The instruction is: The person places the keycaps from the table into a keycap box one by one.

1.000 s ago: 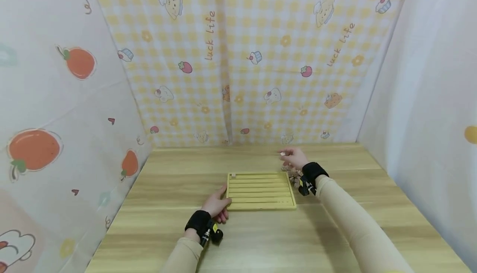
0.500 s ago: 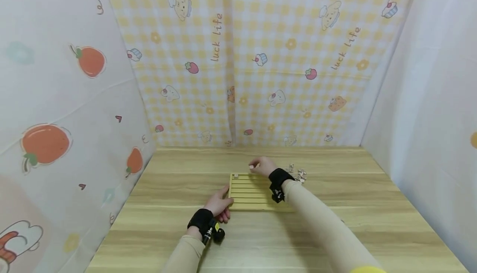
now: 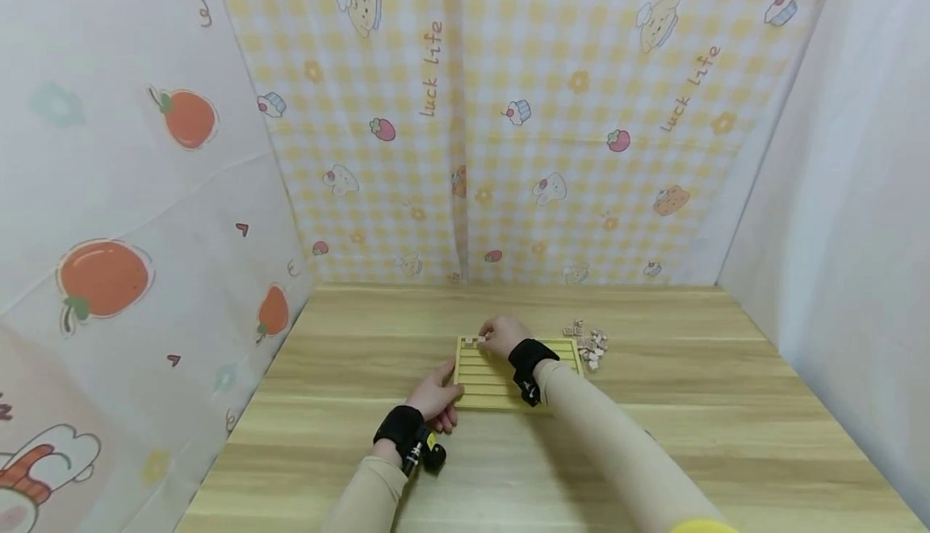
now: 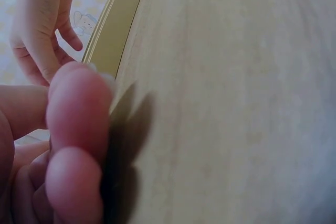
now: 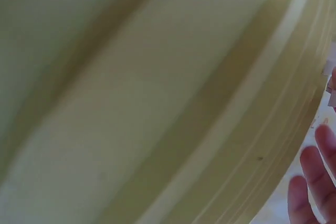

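A yellow tray with long parallel slots lies on the wooden table. My left hand holds its left edge, thumb at the rim; in the left wrist view the curled fingers are close to the tray's side. A small pale tile sits in the far left corner of the top slot. Just right of that, my right hand pinches another small tile over the same slot. The right wrist view shows the tray's ridges up close, with some fingers at the right.
Several small pale tiles lie in a loose pile beyond the tray's right edge. The wooden table meets a checked cloth at the back, and white cloths hang on both sides.
My right hand has come left from the tile pile with a tile and lowered it to the top slot, beside the corner tile. The left hand stays on the tray's left edge.
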The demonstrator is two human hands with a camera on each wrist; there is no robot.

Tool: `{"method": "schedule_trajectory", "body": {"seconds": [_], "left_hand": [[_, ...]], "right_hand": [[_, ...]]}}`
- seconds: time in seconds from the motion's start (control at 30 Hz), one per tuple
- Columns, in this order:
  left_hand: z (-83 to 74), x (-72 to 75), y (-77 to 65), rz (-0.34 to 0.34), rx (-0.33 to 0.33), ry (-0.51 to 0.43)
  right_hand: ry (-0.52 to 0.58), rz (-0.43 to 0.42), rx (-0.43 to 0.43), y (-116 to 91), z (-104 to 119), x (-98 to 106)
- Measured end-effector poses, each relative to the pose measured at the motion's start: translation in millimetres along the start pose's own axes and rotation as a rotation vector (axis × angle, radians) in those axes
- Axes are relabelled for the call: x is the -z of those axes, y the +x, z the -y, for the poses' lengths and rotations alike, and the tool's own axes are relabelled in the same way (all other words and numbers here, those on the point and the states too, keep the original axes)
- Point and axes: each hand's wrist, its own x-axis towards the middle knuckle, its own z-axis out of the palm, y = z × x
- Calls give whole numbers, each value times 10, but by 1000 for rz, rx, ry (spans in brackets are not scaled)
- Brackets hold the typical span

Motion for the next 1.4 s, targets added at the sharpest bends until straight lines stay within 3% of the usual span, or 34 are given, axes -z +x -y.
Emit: {"method": "schedule_trajectory", "body": {"seconds": [0.37, 0.67, 1.4], "left_hand": [[11, -46, 1, -15, -1, -12], [26, -41, 5, -15, 5, -8], [-30, -12, 28, -22, 20, 7]], "right_hand": [[-105, 1, -41, -62, -5, 23], [-211, -15, -12, -71, 30, 17], [-171, -9, -48, -34, 51, 38]]}}
